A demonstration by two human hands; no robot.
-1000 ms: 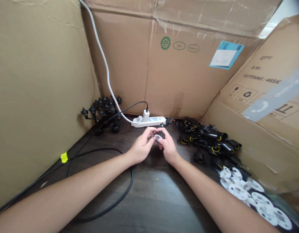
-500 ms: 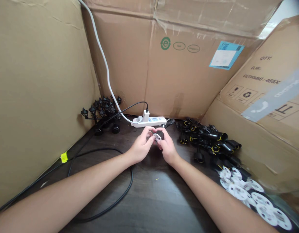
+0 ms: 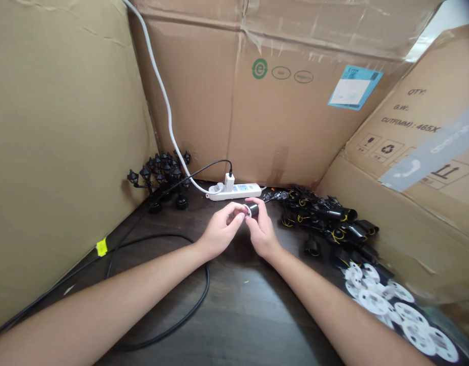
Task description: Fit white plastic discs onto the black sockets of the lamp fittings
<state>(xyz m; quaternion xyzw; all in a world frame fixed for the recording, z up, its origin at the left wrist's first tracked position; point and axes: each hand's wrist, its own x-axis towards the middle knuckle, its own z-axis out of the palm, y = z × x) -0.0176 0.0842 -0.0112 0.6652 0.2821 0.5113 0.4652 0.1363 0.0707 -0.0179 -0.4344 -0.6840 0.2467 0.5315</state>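
Just in front of the power strip, my two hands meet around a small lantern lamp. Its black cylindrical base (image 3: 253, 208) lies in my right hand (image 3: 262, 233), with fingers and thumb curled around it. At the base's open end is a white round disc (image 3: 247, 210), pinched by the fingertips of my left hand (image 3: 222, 230). The disc appears to be against the rim, but whether it is seated I cannot tell. The lamp's far part (image 3: 275, 195) extends beyond my right fingers toward the black pile.
Several black lamps stand at the left (image 3: 163, 173). More black lamps with yellow wires (image 3: 333, 218) are heaped at the right, with white discs (image 3: 373, 301) nearer me. A white power strip (image 3: 238, 191), a looped black cable (image 3: 207, 290) and cardboard boxes (image 3: 204, 101) surround the dark tabletop (image 3: 242, 315).
The black base has tipped sideways, so its side now shows and the white disc faces left. The lamp's far part has come into clearer view. Both hands stay in about the same place.
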